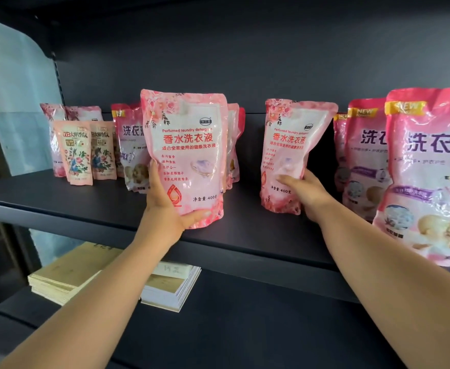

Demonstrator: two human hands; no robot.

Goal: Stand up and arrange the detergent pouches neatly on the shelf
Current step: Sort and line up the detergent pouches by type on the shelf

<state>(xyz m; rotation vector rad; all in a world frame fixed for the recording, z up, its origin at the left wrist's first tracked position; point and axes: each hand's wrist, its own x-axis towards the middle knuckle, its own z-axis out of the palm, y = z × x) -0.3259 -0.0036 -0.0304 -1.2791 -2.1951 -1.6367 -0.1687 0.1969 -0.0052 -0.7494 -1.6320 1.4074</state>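
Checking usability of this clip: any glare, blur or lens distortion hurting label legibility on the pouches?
Head view: glare streaks the glossy purple-label pouch at right, washing out its small print; wide-angle stretch enlarges that edge pouch and bows the shelf edge; the pink pouch in the left hand reads sharply; far-left small pouches are soft.

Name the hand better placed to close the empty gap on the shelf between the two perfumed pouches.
Probably left. The left hand already grips its pink pouch by the base, held upright at the shelf front beside the gap. The right hand only steadies the other pouch, which looks already standing.
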